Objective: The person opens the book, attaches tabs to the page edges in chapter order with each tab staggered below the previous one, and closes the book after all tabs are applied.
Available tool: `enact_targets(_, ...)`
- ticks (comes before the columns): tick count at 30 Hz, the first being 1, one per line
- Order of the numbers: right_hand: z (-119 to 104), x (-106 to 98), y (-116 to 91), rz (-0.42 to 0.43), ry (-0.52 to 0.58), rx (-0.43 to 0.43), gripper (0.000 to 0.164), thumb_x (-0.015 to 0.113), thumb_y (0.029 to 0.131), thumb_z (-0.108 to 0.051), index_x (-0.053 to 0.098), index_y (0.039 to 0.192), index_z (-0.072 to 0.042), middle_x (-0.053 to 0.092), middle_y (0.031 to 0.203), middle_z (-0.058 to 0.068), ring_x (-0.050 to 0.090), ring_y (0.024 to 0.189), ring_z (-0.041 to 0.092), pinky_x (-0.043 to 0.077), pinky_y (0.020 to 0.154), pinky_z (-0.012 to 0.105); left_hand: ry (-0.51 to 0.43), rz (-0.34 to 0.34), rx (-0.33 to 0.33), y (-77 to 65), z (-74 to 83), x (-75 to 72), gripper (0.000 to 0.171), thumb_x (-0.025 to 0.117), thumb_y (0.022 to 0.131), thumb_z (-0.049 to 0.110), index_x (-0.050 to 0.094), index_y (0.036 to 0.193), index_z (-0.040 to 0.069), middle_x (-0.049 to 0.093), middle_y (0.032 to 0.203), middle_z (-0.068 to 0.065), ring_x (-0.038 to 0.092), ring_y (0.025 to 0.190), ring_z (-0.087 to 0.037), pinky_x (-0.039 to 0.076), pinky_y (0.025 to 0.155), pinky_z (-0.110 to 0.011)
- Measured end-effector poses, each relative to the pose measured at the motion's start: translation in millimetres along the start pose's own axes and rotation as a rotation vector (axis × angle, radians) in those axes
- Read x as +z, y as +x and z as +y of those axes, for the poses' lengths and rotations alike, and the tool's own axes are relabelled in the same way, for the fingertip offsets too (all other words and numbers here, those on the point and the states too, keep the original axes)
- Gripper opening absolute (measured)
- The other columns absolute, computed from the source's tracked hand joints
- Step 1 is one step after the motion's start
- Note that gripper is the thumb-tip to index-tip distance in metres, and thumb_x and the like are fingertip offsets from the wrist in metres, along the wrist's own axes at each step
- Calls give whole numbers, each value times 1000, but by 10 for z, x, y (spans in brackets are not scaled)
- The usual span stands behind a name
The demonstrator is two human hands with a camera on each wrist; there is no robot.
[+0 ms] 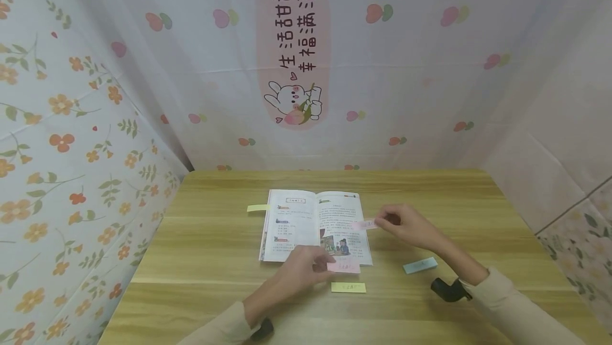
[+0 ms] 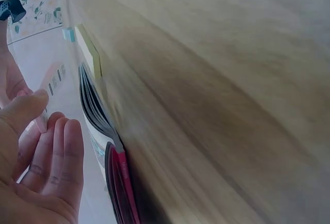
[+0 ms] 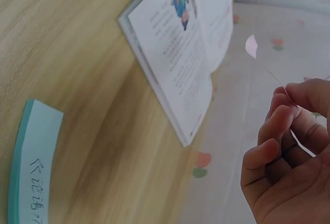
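An open book (image 1: 292, 228) with printed text and pictures lies on the table. At its lower right corner my left hand (image 1: 300, 271) pinches a pink sticky note pad (image 1: 345, 267) between thumb and fingers; handwriting marks the pad. My right hand (image 1: 408, 224) pinches a single pink sticky note (image 1: 367, 224) by one end, and the note overlaps the right page's outer edge in the head view. From the right wrist, that hand (image 3: 294, 157) shows its thumb and index finger together on the thin slip, the other fingers curled.
A yellow sticky note pad (image 1: 348, 287) lies in front of the book, and a light blue pad (image 1: 421, 265) with handwriting lies to the right. One yellow sticky note (image 1: 257, 208) sticks out from the left page. Patterned curtains (image 1: 406, 68) stand behind the wooden table (image 1: 205, 276).
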State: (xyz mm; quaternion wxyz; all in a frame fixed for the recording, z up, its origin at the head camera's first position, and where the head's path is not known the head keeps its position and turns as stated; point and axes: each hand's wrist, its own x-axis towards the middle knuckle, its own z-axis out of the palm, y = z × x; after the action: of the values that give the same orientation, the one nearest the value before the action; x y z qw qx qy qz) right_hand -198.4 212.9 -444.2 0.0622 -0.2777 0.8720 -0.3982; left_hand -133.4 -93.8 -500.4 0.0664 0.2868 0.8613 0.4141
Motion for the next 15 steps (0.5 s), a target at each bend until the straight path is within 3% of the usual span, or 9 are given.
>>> enact_targets(15,72,10,-39,10,-18,6,12,66,100,-10,71,90,-5,61,75,0,49,64,11,43,55,23,22,-79,84,-285,-102,-87,21,86,83,13,77,102,13,67,86,16,60,73,4,52,66,-16)
